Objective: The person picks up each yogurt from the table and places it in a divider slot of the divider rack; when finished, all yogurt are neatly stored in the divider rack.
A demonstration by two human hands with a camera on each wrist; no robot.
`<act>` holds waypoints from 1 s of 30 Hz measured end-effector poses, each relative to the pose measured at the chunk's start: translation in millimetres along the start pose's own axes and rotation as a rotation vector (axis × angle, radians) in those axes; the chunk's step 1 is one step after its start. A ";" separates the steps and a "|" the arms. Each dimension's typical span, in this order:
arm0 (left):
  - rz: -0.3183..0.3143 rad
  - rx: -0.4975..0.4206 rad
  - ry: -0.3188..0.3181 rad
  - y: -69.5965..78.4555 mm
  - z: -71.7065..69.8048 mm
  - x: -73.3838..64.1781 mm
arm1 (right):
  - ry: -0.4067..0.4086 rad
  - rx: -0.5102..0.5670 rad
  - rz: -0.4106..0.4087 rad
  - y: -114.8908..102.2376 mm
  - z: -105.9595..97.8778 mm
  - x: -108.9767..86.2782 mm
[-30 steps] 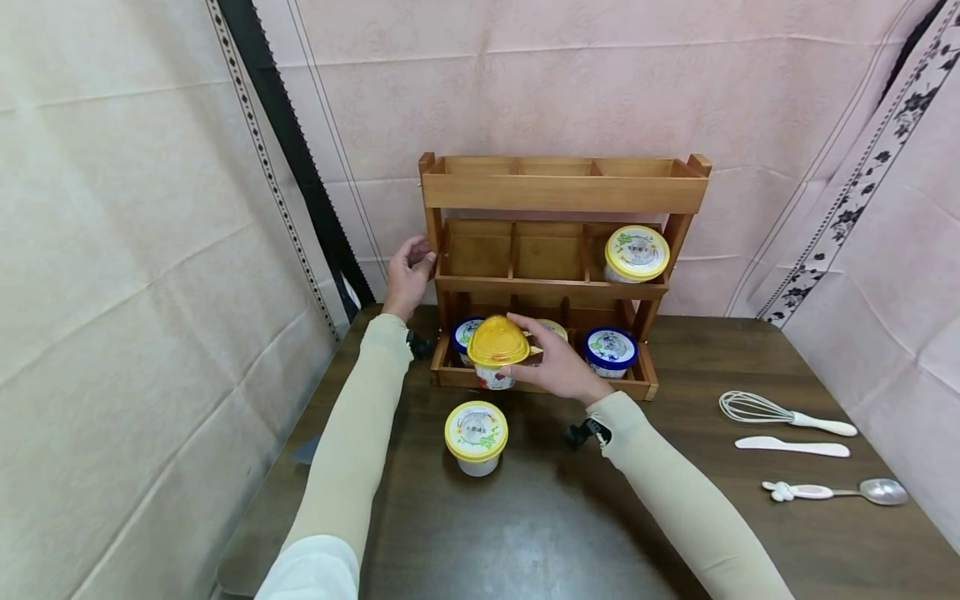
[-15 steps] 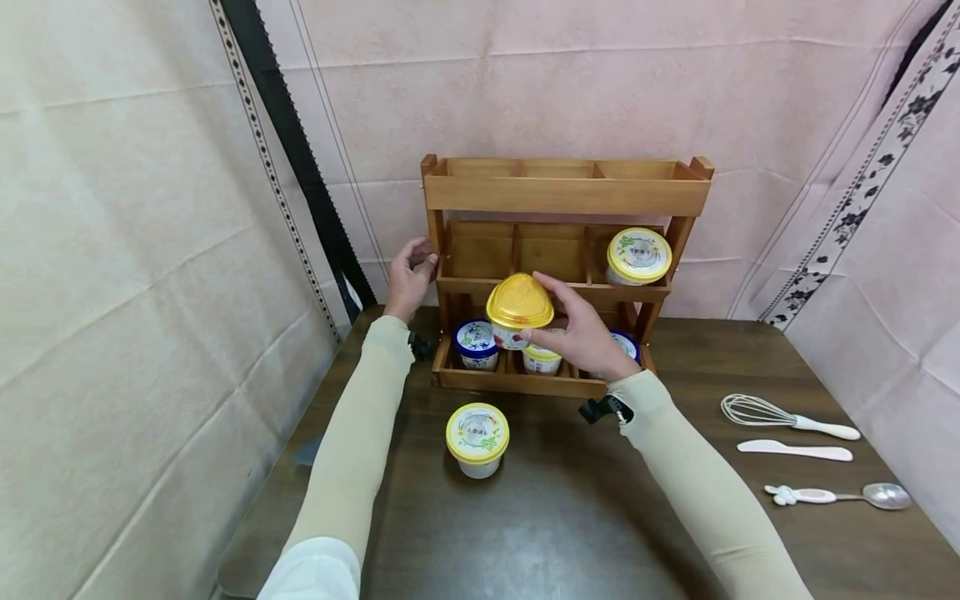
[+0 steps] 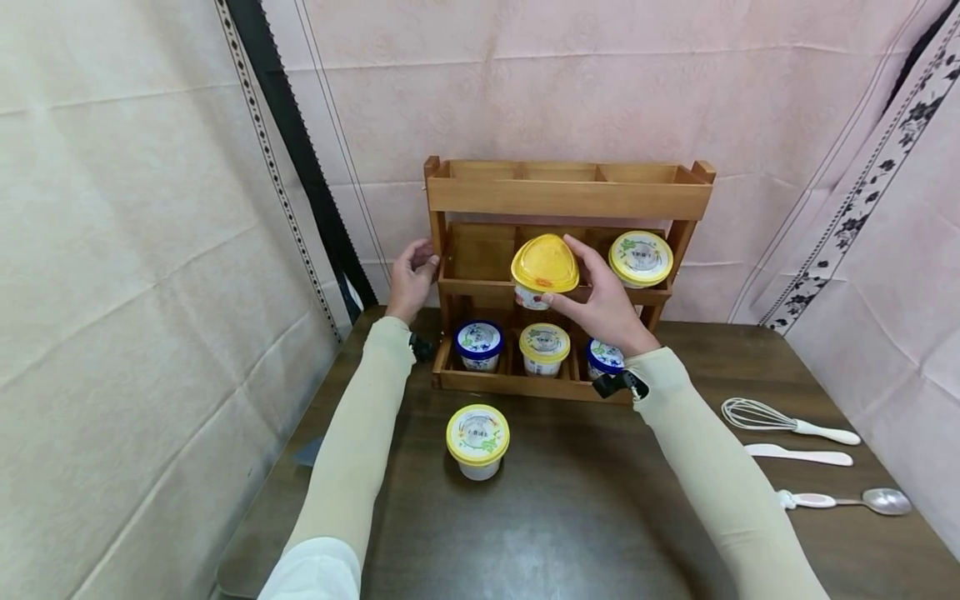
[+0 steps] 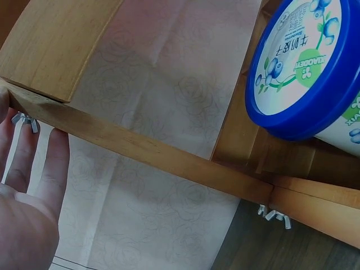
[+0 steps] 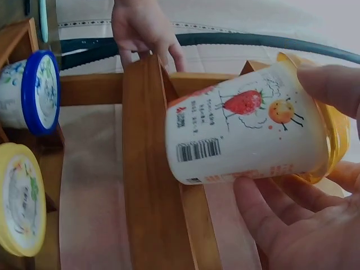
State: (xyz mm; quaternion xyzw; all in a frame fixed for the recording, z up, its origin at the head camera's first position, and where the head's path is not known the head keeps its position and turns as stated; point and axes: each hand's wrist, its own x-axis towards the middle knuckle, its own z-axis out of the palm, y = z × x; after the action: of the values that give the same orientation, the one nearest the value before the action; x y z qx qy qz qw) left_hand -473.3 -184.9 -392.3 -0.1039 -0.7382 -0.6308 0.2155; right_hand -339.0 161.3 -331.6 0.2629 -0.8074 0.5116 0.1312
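My right hand (image 3: 603, 304) grips a white cup (image 5: 247, 121) with a yellow domed lid (image 3: 545, 262) and strawberry pictures on its side. Thumb and fingers span the cup, which overlaps the middle compartment of the rack's middle tier. In the right wrist view its base is close to that tier's front board (image 5: 149, 169). My left hand (image 3: 411, 283) holds the left side post (image 4: 140, 143) of the three-tier wooden rack (image 3: 567, 200), with fingertips beside a wing nut (image 4: 27, 121). A yellow-lidded tub (image 3: 641, 259) sits in the middle tier's right compartment.
The bottom tier has a blue-lidded tub (image 3: 479, 345) left, a yellow-lidded tub (image 3: 544, 348) in the middle and a partly hidden blue-lidded tub (image 3: 604, 358) right. Another yellow-lidded tub (image 3: 477, 442) stands in front. A whisk (image 3: 787, 421), knife (image 3: 798, 454) and spoon (image 3: 847, 500) lie right.
My right hand has carried the cup up and to the right, from in front of the bottom tier to the middle tier. My left hand has stayed at the post.
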 end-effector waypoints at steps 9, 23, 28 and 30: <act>0.020 0.008 0.004 0.3 0.9 -1.4 | 0.094 0.017 0.020 5.2 -3.3 15.8; 0.033 -0.001 0.004 0.5 1.8 -1.7 | 0.118 -0.041 -0.009 12.6 -2.9 18.6; 0.030 0.003 0.005 0.9 1.1 -2.0 | 0.117 -0.059 0.018 22.4 -4.1 23.6; 0.027 0.001 0.004 1.7 1.1 -2.3 | 0.116 -0.078 0.035 26.5 -4.3 25.8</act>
State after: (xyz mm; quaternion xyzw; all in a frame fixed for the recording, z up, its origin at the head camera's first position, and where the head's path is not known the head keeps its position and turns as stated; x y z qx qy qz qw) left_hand -470.7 -183.3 -391.9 -0.1125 -0.7366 -0.6277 0.2252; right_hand -375.5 166.7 -337.4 0.2133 -0.8221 0.4966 0.1791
